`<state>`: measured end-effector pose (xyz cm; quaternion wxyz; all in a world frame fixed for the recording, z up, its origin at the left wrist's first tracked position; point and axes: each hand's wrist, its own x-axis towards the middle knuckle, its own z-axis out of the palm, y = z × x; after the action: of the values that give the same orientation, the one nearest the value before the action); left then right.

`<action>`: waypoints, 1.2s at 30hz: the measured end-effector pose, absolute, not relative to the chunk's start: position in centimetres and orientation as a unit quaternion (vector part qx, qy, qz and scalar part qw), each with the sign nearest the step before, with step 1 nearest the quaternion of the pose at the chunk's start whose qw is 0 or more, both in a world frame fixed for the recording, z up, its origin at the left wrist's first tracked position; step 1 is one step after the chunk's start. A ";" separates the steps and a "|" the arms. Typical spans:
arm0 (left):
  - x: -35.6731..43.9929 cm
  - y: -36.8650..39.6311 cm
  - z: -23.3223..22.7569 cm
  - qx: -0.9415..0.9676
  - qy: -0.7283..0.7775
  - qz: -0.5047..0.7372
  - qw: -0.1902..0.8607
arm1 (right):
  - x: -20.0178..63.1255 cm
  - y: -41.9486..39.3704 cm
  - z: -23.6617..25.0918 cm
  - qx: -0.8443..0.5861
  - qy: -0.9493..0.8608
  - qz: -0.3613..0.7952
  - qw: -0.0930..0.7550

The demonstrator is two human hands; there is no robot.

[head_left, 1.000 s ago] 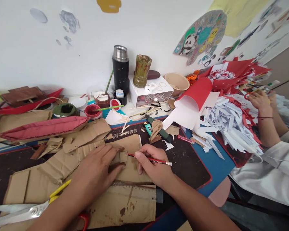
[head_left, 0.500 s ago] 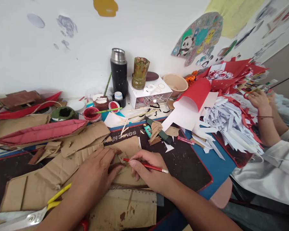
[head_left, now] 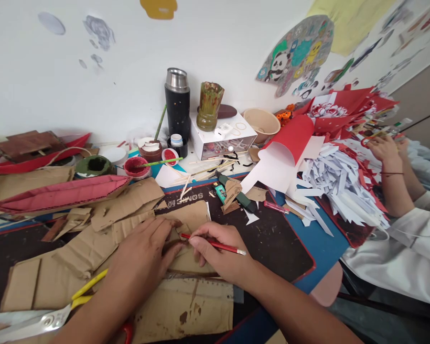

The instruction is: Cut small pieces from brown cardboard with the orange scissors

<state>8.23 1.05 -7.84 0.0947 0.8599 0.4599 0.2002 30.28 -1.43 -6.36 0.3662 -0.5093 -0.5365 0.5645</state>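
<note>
My right hand pinches a red pencil with a white end. The pencil's tip points left, at a small cardboard piece. That piece sits between the thumb and fingers of my left hand, on top of a larger brown cardboard sheet. Its far side is partly hidden by my left fingers. Below both hands lies a stained cardboard strip. Yellow-handled scissors lie beside my left forearm, which partly covers them.
Pink cardboard boat shape, paint pots and a black flask stand toward the wall. A green cutter lies right of the sheet. White paper strips pile up near another person's hands.
My right hand and the pencil have shifted very slightly left. The left hand keeps its place on the cardboard, and the view has tilted a little.
</note>
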 end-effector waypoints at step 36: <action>8.4 1.0 -7.5 0.851 0.472 0.202 0.114 | 30.1 -1.4 -6.4 -0.511 -0.528 0.573 0.363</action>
<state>8.43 0.96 -7.49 0.1138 0.8506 0.4720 0.2016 30.10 -1.36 -6.39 0.3635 -0.5109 -0.5279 0.5729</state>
